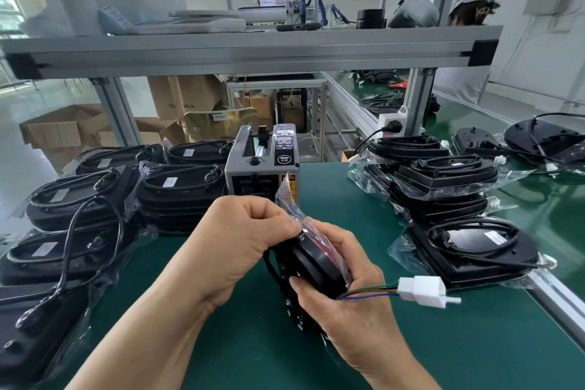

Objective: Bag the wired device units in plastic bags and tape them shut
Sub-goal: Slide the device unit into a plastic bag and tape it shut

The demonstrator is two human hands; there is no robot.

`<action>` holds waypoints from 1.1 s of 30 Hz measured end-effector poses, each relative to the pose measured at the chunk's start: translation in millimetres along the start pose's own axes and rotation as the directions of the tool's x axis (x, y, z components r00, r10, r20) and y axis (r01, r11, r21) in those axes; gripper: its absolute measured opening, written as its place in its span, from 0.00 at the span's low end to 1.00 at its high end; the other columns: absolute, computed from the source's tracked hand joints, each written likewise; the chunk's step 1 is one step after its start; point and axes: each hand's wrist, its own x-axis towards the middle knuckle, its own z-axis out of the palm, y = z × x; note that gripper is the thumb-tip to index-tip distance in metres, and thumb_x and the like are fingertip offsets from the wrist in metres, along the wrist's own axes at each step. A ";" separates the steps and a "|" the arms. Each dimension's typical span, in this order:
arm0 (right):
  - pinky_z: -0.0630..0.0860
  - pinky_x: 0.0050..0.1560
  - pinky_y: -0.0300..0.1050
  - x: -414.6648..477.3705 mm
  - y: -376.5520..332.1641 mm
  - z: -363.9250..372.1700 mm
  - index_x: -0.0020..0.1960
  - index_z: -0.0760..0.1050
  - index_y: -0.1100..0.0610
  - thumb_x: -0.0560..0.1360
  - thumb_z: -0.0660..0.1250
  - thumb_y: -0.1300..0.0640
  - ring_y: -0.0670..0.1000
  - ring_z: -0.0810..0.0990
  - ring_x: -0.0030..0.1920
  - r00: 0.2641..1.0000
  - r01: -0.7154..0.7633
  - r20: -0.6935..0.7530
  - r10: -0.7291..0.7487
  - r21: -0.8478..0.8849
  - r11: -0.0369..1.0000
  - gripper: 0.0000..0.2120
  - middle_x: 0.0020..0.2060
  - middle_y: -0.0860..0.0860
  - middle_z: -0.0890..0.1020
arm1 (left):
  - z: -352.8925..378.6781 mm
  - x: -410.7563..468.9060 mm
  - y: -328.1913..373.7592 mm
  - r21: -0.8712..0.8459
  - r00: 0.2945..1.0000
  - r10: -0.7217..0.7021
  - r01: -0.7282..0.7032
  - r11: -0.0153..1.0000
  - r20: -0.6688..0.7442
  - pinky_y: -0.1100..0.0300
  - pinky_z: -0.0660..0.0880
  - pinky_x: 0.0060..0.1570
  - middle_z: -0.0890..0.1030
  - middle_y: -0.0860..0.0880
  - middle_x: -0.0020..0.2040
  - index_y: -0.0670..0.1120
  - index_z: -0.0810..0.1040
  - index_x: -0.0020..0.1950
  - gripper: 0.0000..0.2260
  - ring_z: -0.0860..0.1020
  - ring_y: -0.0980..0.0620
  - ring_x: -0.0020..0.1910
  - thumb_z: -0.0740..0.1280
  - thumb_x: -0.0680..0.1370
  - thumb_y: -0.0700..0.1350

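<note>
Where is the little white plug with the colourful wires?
In the head view, the white plug sticks out just right of the right hand, which holds the black device unit, over the green table near its right edge.

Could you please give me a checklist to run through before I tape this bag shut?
1. Left hand pinches the plastic bag: ok.
2. Right hand grips the black unit: ok.
3. Bag flap folded flat against the unit: not ok, it stands up.
4. White connector tucked inside the bag: cannot tell.
5. Tape dispenser close behind the hands: ok.
6. Tape strip ready at its mouth: cannot tell.
</note>
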 end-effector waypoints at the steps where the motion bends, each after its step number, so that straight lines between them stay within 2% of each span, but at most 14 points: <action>1: 0.83 0.51 0.53 0.0 0.1 -0.1 0.64 0.75 0.44 0.66 0.75 0.60 0.53 0.84 0.51 1.000 0.002 0.000 -0.002 -0.001 1.000 0.28 0.53 0.49 0.84 | 0.0 0.1 -0.1 0.003 1.000 0.004 -0.004 1.000 0.000 0.72 0.68 0.28 0.77 0.51 0.27 0.45 0.81 0.30 0.08 0.71 0.61 0.24 0.75 0.69 0.40; 10: 0.83 0.50 0.55 0.2 1.6 0.0 0.65 0.75 0.45 0.67 0.75 0.60 0.53 0.84 0.51 1.000 -0.013 -0.006 0.013 0.000 1.000 0.29 0.53 0.48 0.84 | 0.4 0.5 -4.1 0.037 0.998 0.056 -0.056 0.998 -0.015 0.72 0.68 0.27 0.77 0.50 0.28 0.41 0.81 0.31 0.08 0.71 0.61 0.24 0.76 0.69 0.39; 14: 0.83 0.50 0.57 -0.2 0.8 0.6 0.65 0.75 0.45 0.67 0.75 0.61 0.54 0.84 0.50 1.000 -0.023 -0.003 0.023 0.016 1.000 0.29 0.53 0.49 0.85 | 1.1 -0.5 -7.4 0.118 0.995 0.099 -0.095 0.989 -0.033 0.69 0.67 0.27 0.74 0.54 0.26 0.44 0.81 0.33 0.07 0.68 0.59 0.25 0.77 0.69 0.40; 16: 0.82 0.51 0.57 -0.2 0.3 0.4 0.65 0.75 0.45 0.67 0.75 0.62 0.54 0.84 0.52 1.000 -0.029 0.000 0.029 0.022 0.999 0.29 0.54 0.50 0.84 | 2.4 -2.6 -8.2 0.181 0.991 0.127 -0.117 0.977 -0.045 0.68 0.65 0.26 0.71 0.56 0.25 0.46 0.81 0.35 0.07 0.66 0.59 0.25 0.77 0.67 0.44; 19: 0.83 0.50 0.57 -0.3 -0.8 0.5 0.64 0.75 0.43 0.67 0.75 0.62 0.54 0.84 0.50 0.999 -0.037 0.005 0.037 0.029 0.999 0.29 0.53 0.50 0.85 | 4.4 -3.9 -12.0 0.215 0.985 0.146 -0.124 0.969 -0.090 0.62 0.68 0.29 0.70 0.56 0.27 0.51 0.79 0.41 0.09 0.67 0.57 0.28 0.72 0.63 0.50; 21: 0.83 0.49 0.56 -0.4 -1.0 1.2 0.63 0.75 0.43 0.66 0.75 0.61 0.54 0.85 0.48 0.999 -0.038 0.003 0.038 0.015 0.999 0.29 0.52 0.51 0.85 | 6.5 -4.0 -15.1 0.193 0.983 0.125 -0.097 0.976 -0.137 0.55 0.73 0.35 0.73 0.55 0.30 0.54 0.77 0.44 0.09 0.70 0.56 0.30 0.70 0.65 0.49; 23: 0.83 0.46 0.59 -0.4 -2.5 2.4 0.63 0.75 0.42 0.65 0.74 0.60 0.56 0.85 0.45 0.998 -0.055 0.006 0.055 0.018 0.998 0.29 0.50 0.51 0.85 | 8.6 -2.9 -17.3 0.174 0.980 0.095 -0.064 0.983 -0.175 0.47 0.77 0.42 0.80 0.51 0.35 0.56 0.78 0.44 0.07 0.75 0.55 0.34 0.69 0.72 0.43; 25: 0.82 0.45 0.60 -0.5 -2.7 2.3 0.63 0.75 0.42 0.65 0.74 0.60 0.56 0.85 0.44 0.998 -0.060 0.007 0.060 0.013 0.998 0.29 0.49 0.52 0.85 | 9.6 -2.9 -19.4 0.135 0.979 0.080 -0.055 0.989 -0.189 0.46 0.78 0.45 0.82 0.51 0.37 0.55 0.80 0.43 0.09 0.77 0.54 0.36 0.67 0.76 0.40; 27: 0.82 0.46 0.60 -1.2 -2.9 1.6 0.64 0.75 0.42 0.64 0.74 0.59 0.56 0.85 0.44 0.999 -0.053 0.009 0.053 -0.005 0.999 0.29 0.50 0.51 0.85 | 10.6 -3.4 -19.5 0.084 0.982 0.077 -0.063 0.994 -0.172 0.52 0.77 0.41 0.80 0.53 0.35 0.53 0.80 0.43 0.04 0.76 0.57 0.33 0.70 0.76 0.45; 28: 0.82 0.47 0.59 -1.6 -2.5 1.2 0.64 0.75 0.42 0.64 0.74 0.59 0.55 0.85 0.45 0.999 -0.052 0.009 0.052 -0.011 0.999 0.30 0.50 0.50 0.85 | 10.8 -4.0 -19.5 0.085 0.983 0.084 -0.071 0.994 -0.163 0.57 0.75 0.38 0.78 0.55 0.33 0.53 0.80 0.43 0.03 0.74 0.58 0.32 0.72 0.74 0.48; 29: 0.82 0.49 0.57 -2.0 -1.4 1.1 0.65 0.74 0.43 0.64 0.74 0.59 0.53 0.85 0.47 0.999 -0.050 0.005 0.050 -0.025 0.998 0.31 0.51 0.49 0.85 | 10.7 -4.6 -22.0 0.104 0.983 0.097 -0.082 0.991 -0.156 0.60 0.73 0.37 0.74 0.56 0.32 0.53 0.79 0.44 0.07 0.72 0.59 0.31 0.75 0.71 0.51; 32: 0.78 0.57 0.39 -3.3 -1.2 1.9 0.67 0.71 0.43 0.63 0.76 0.56 0.42 0.83 0.56 0.997 -0.072 -0.004 0.072 -0.048 0.996 0.35 0.57 0.38 0.83 | 11.2 -7.4 -23.9 0.165 0.981 0.111 -0.085 0.983 -0.157 0.61 0.72 0.36 0.69 0.59 0.31 0.55 0.78 0.45 0.11 0.69 0.61 0.31 0.74 0.66 0.54; 33: 0.77 0.58 0.37 -3.4 -2.3 2.2 0.67 0.71 0.43 0.62 0.76 0.55 0.40 0.82 0.58 0.994 -0.105 0.001 0.105 -0.027 0.994 0.35 0.57 0.37 0.82 | 11.0 -8.0 -24.5 0.182 0.981 0.113 -0.083 0.980 -0.158 0.60 0.72 0.36 0.69 0.59 0.31 0.56 0.77 0.45 0.12 0.69 0.61 0.31 0.73 0.65 0.55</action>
